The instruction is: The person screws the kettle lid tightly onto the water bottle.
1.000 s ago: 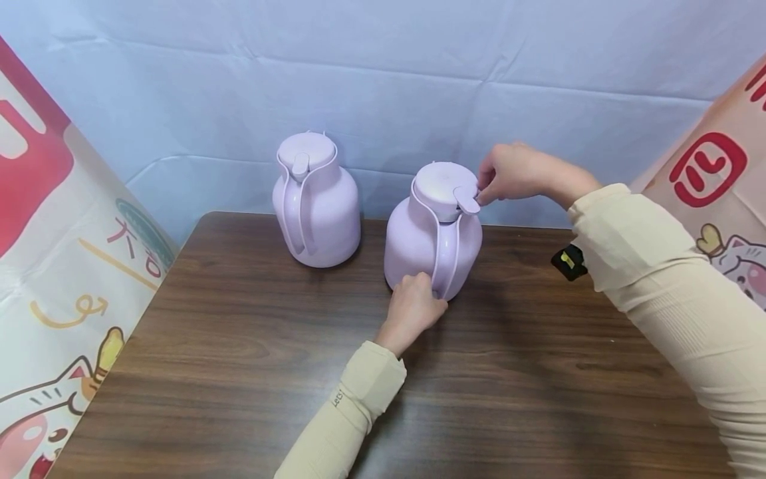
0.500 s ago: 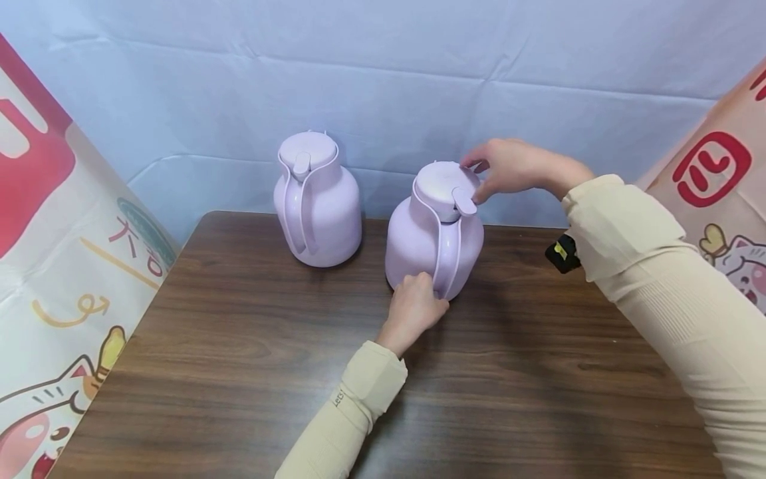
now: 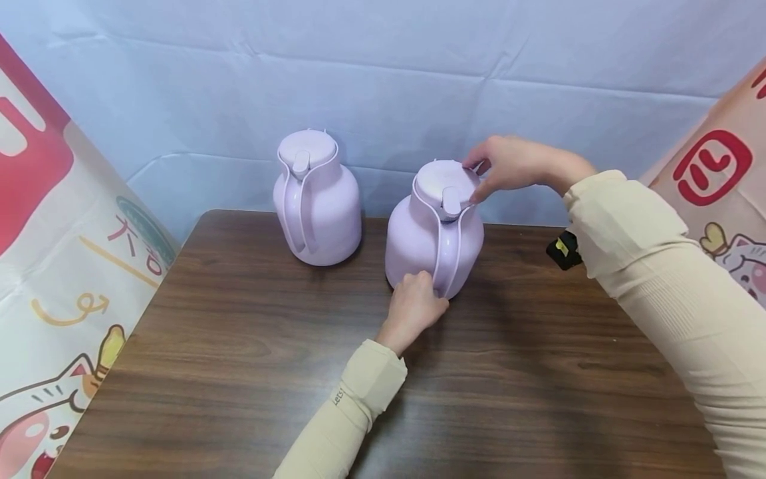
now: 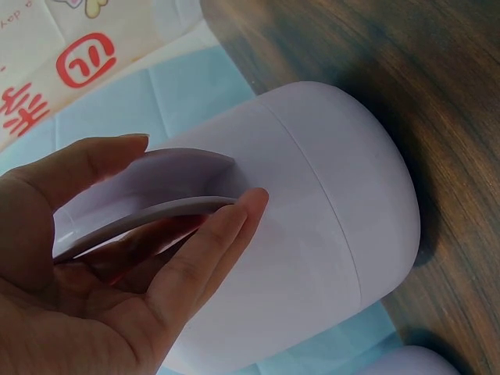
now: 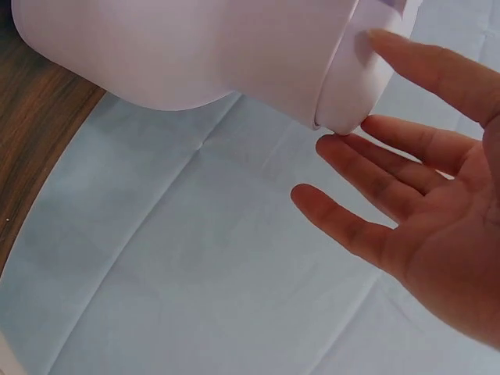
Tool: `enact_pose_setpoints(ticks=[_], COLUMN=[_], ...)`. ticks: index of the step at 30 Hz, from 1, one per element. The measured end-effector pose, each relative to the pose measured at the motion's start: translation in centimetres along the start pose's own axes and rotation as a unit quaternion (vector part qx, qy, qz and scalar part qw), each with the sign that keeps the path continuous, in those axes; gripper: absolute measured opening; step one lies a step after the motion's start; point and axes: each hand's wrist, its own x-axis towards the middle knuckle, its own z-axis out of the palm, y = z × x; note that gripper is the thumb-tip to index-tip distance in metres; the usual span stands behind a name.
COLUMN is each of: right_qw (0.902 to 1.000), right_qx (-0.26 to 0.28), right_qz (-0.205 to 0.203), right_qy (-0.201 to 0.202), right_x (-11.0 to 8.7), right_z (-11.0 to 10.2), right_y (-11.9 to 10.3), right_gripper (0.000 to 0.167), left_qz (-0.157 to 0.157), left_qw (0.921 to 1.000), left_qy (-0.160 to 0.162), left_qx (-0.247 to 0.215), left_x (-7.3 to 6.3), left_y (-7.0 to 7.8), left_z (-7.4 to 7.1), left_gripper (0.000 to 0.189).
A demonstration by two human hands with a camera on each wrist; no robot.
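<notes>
A lilac thermos jug (image 3: 409,243) stands upright on the wooden table, its handle facing me. Low on its handle (image 3: 446,253), my left hand (image 3: 413,309) grips. The left wrist view shows the thumb on one side of the handle (image 4: 148,215) and fingers on the other. My right hand (image 3: 517,165) holds the rim of the round lid (image 3: 439,178) from the right. In the right wrist view, thumb and fingertips lie on opposite sides of the lid (image 5: 355,78), with the little finger off it. The lid's lever (image 3: 451,201) points toward me, almost above the handle.
A second lilac thermos jug (image 3: 329,213) stands to the left, its lid on. Pale blue cloth (image 3: 383,80) hangs behind the wooden table (image 3: 251,372). Printed banners flank both sides. A black device with a yellow mark (image 3: 564,250) shows by the right sleeve.
My right hand has shifted left from beside the lid onto its rim. The lid has turned, and its lever has swung from the right toward the handle. The left hand stays put.
</notes>
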Motion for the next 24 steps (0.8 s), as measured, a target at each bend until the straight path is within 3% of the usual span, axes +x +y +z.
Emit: enact_pose_setpoints(ticks=[9, 12, 19, 24], right_qw=[0.9969, 0.9959, 0.9972, 1.0000], right_qx=[-0.056, -0.066, -0.050, -0.005], right_qz=[0.012, 0.019, 0.030, 0.006], right_qy=[0.053, 0.060, 0.045, 0.003], right_x=[-0.3, -0.4, -0.3, -0.1], right_z=[0.3, 0.5, 0.2, -0.1], right_y=[-0.6, -0.9, -0.9, -0.4], right_gripper=[0.022, 0.019, 0.037, 0.058], left_qz=[0.002, 0.002, 0.002, 0.003], left_qw=[1.0000, 1.0000, 1.0000, 1.0000], left_qy=[0.001, 0.002, 0.003, 0.002], left_qx=[-0.009, -0.007, 0.001, 0.001], left_x=[0.0, 0.0, 0.0, 0.0], left_y=[-0.1, -0.1, 0.0, 0.1], left_z=[-0.1, 0.0, 0.1, 0.1], left_gripper=[0.026, 0.025, 0.022, 0.022])
